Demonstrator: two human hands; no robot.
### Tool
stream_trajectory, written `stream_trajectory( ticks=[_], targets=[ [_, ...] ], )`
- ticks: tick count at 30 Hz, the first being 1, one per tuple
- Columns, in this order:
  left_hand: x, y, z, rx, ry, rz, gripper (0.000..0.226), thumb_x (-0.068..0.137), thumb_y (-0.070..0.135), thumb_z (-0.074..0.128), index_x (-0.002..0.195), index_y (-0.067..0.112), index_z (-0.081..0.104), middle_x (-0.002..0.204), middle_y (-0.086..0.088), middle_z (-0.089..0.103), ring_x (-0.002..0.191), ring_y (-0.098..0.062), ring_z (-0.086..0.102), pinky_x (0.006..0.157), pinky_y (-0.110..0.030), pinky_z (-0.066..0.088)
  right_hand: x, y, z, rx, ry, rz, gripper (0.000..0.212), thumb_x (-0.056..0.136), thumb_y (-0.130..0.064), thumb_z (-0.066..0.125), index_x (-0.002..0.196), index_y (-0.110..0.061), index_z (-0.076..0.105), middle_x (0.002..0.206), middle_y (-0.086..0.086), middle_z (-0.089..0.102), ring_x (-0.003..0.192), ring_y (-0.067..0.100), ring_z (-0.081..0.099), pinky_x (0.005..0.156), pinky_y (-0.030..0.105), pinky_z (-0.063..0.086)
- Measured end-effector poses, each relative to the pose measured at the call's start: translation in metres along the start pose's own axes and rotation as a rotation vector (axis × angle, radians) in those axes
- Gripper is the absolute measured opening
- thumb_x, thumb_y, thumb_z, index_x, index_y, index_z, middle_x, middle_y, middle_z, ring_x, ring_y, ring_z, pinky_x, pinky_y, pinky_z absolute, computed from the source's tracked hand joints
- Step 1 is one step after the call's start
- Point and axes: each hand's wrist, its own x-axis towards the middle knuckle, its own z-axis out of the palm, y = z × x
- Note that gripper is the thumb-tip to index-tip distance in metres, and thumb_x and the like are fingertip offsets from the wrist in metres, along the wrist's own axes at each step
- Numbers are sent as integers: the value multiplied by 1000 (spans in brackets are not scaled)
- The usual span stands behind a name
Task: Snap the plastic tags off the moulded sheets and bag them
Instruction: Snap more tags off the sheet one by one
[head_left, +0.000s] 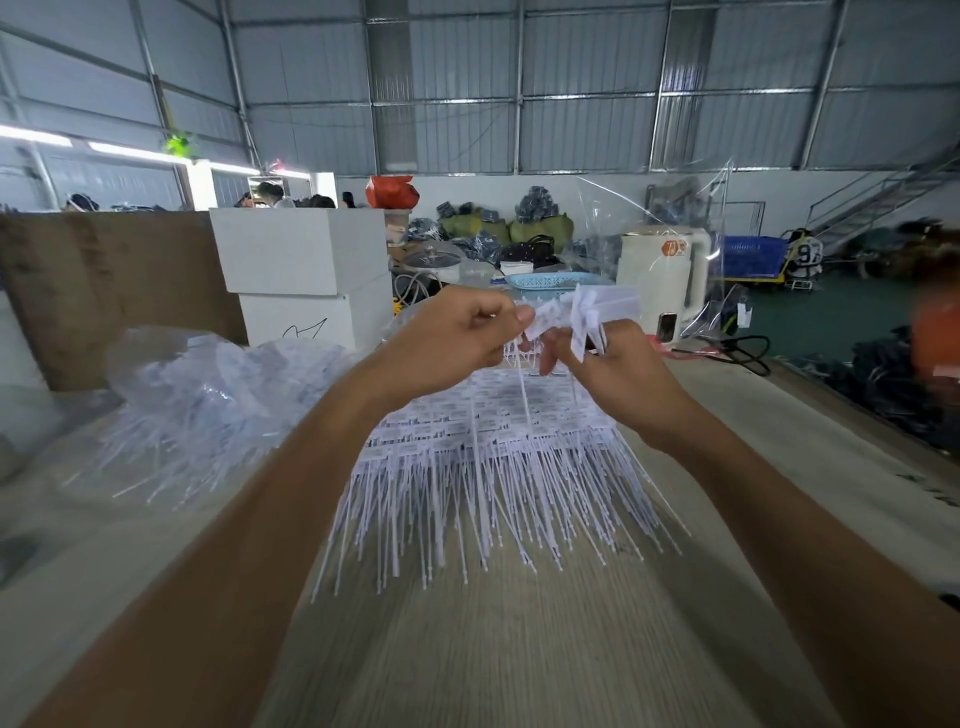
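Observation:
A pile of white moulded tag sheets (498, 447) lies on the wooden table (545, 649), their long thin tails fanning toward me. Above its far end, my left hand (457, 338) pinches a white tag between thumb and fingers. My right hand (608, 364) grips a bundle of snapped-off tags (587, 317), whose flat heads stick up above the fingers and whose tails hang down. The two hands nearly touch. A clear plastic bag (208, 384) holding loose white tags lies on the table at the left.
Two stacked white boxes (306, 270) and a brown board (104, 291) stand at the back left. A cream kettle (665, 275), a phone (666, 326), a black cable and a blue basket (545, 281) sit beyond the pile. A blurred person in orange is at the right edge.

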Motion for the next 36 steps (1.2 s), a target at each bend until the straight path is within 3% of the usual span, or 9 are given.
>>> stream_trajectory(
  ticks=[7,13,16,19,22,26,30,34,36],
  targets=[
    [0,2,0,57,-142,23,18,103,13,55,108,2,69,66,-1,56,55,-1,48,58,-12,41,3,7,2,78,19,217,42,97,-14,51,56,-15,60,42,-12,42,37,3,34,40,15,27],
    [-7,6,-11,82,-255,53,21,99,6,59,115,3,72,68,3,62,59,1,54,58,-9,41,11,17,-23,412,234,449,37,105,-31,51,72,-13,56,44,-10,42,39,8,31,38,21,28],
    [-4,5,-10,95,-206,7,31,102,5,54,128,13,68,91,10,69,74,-2,61,64,-15,47,9,26,-36,354,249,437,44,105,-37,50,67,-16,53,47,-8,39,42,10,29,43,23,27],
    [-2,2,-6,114,-209,4,36,101,2,55,133,15,65,114,14,67,87,-14,68,74,-26,58,4,23,-21,260,133,392,45,106,-39,45,69,-15,55,58,0,54,49,13,46,47,25,42],
    [-2,0,-6,67,-107,2,27,95,2,64,120,6,72,99,-2,76,79,-14,73,70,-22,58,1,9,-8,261,23,325,46,107,-39,43,78,-9,62,67,4,65,57,12,60,53,27,56],
    [0,-5,-9,54,21,47,12,92,4,70,102,6,76,92,3,75,79,-11,74,68,-17,55,0,-5,0,230,-19,283,47,107,-40,42,77,-9,62,65,2,67,59,14,64,59,29,59],
    [1,-9,-12,84,11,60,9,98,10,63,100,14,71,105,3,69,89,-11,70,82,-25,57,1,-12,3,227,-4,225,41,106,-41,44,90,-9,63,56,-2,48,44,10,39,41,26,33],
    [2,-10,-8,86,74,68,11,101,12,58,102,19,66,82,3,68,70,-10,67,68,-22,47,2,-19,5,271,-19,192,39,100,-48,55,68,-26,57,54,-8,36,46,7,27,46,25,22],
    [3,-7,-9,48,104,85,12,100,11,60,102,22,63,72,-13,66,61,-12,61,64,-20,47,0,-24,3,299,-63,142,34,98,-47,59,67,-35,67,51,-12,38,44,6,29,45,23,24]
  ],
)
